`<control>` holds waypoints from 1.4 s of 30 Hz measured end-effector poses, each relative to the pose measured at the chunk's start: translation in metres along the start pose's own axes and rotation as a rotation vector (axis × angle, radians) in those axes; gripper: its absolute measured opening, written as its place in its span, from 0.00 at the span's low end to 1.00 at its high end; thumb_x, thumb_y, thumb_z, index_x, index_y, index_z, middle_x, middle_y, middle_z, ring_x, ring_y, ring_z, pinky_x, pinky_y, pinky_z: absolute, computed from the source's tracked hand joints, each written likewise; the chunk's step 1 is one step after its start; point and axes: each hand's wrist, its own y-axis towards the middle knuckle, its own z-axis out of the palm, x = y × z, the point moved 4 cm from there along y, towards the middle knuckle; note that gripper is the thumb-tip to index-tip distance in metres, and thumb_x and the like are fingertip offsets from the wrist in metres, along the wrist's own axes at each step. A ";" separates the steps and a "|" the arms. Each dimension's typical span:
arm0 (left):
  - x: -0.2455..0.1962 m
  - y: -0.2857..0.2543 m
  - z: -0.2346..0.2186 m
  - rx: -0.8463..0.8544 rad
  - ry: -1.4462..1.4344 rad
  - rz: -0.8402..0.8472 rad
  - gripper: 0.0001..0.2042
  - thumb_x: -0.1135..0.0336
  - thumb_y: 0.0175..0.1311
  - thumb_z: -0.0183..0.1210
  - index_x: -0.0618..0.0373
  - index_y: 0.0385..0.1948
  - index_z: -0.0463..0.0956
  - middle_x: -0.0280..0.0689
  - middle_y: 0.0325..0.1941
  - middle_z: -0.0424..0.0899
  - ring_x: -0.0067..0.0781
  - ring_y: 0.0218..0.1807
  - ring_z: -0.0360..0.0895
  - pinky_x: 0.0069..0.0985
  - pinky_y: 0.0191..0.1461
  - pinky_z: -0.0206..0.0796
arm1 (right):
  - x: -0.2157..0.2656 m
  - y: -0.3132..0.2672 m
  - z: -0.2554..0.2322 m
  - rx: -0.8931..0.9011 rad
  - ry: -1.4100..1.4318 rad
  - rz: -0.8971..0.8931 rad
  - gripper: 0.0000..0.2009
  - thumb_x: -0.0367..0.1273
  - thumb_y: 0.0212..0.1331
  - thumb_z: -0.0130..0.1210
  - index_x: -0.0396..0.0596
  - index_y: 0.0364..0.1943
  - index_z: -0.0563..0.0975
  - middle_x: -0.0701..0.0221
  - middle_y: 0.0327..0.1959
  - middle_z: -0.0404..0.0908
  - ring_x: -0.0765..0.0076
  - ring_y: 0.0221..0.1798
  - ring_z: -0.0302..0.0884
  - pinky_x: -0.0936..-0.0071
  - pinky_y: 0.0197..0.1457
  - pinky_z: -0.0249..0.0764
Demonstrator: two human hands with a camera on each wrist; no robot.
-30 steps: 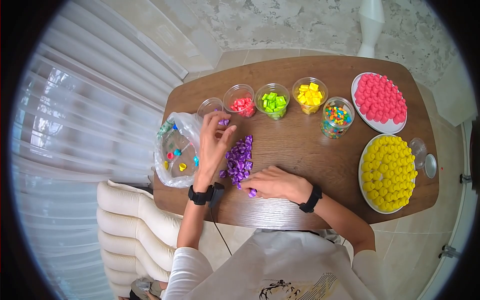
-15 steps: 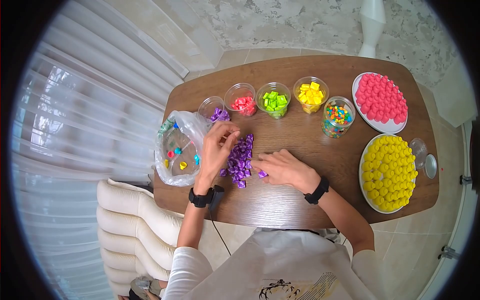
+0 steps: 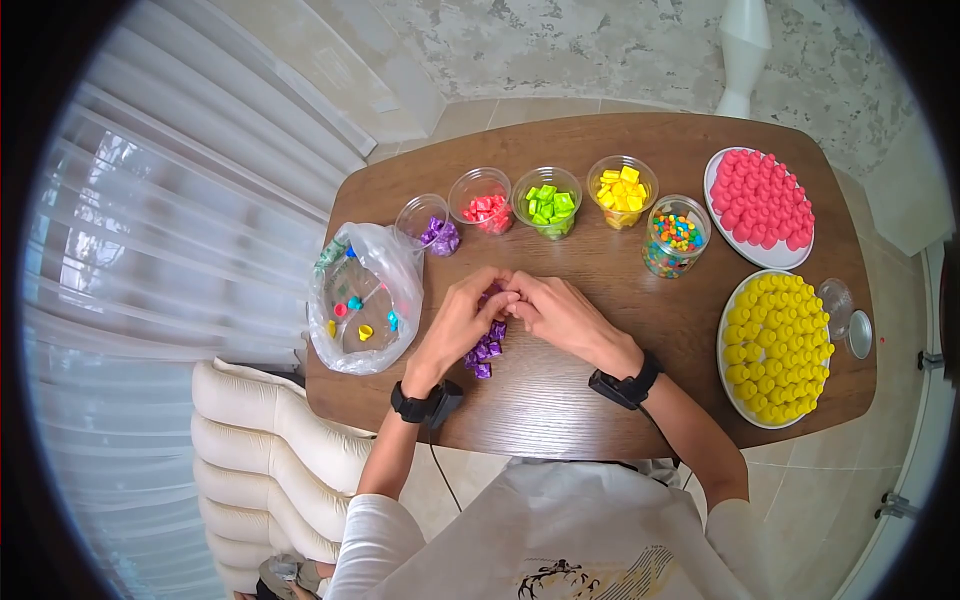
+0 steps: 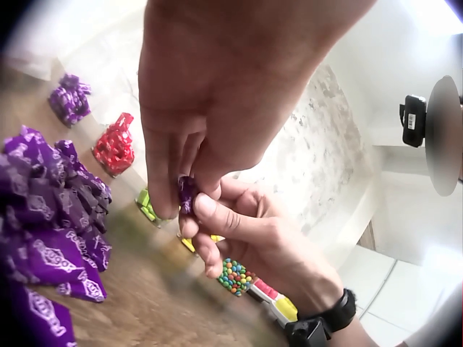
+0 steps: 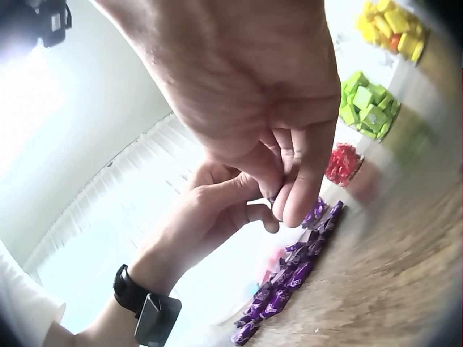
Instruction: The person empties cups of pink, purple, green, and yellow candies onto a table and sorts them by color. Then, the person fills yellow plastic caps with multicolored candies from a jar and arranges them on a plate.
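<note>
Your left hand [image 3: 462, 318] and right hand [image 3: 570, 315] meet over the middle of the bench [image 3: 560, 410], fingertips together. Your grip is closed on both sides: the left wrist view shows a small purple candy [image 4: 187, 194] pinched between the fingers of the two hands, with your right thumb pressed beside it. The candy sits above the bench, near the far end of the loose purple pile [image 3: 485, 350], which your left hand partly covers.

To the left of your left hand lies a clear plastic bag [image 3: 395, 255], its mouth spread wide around a few small coloured pieces [image 3: 366, 332]. Just beyond the bag stands a clear cup [image 3: 421, 197] with more purple candies in it. A row of cups runs on from there to the right: the red candy cup [image 3: 478, 180], the green candy cup [image 3: 545, 178] and the yellow candy cup [image 3: 605, 171]. Near the last one, on its right and nearer you, is a jar [image 3: 680, 200] of small multicoloured sweets.

At the right end you have two white plates, well apart from your hands: the far plate [image 3: 709, 187] carries pink knobbed pieces, the near plate [image 3: 745, 402] yellow ones.
</note>
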 end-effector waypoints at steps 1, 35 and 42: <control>0.002 0.002 -0.002 0.001 -0.002 -0.001 0.11 0.73 0.72 0.62 0.66 0.52 0.79 0.39 0.41 0.87 0.25 0.40 0.84 0.25 0.44 0.77 | 0.004 0.001 -0.001 0.001 0.000 0.002 0.08 0.28 0.69 0.56 0.37 0.45 0.75 0.48 0.35 0.84 0.37 0.42 0.84 0.47 0.43 0.78; -0.004 -0.006 -0.018 -0.282 0.170 0.143 0.07 0.73 0.67 0.66 0.65 0.42 0.84 0.40 0.41 0.87 0.32 0.43 0.83 0.28 0.50 0.73 | 0.003 -0.022 0.017 0.292 -0.560 0.042 0.13 0.28 0.63 0.60 0.45 0.48 0.72 0.57 0.49 0.75 0.45 0.45 0.81 0.46 0.47 0.74; 0.000 -0.008 0.001 -0.015 0.161 0.089 0.19 0.72 0.66 0.67 0.64 0.57 0.78 0.43 0.43 0.87 0.36 0.42 0.84 0.32 0.47 0.76 | -0.009 -0.004 0.008 0.063 -0.120 -0.033 0.17 0.23 0.62 0.60 0.39 0.53 0.69 0.49 0.45 0.78 0.40 0.42 0.83 0.49 0.45 0.79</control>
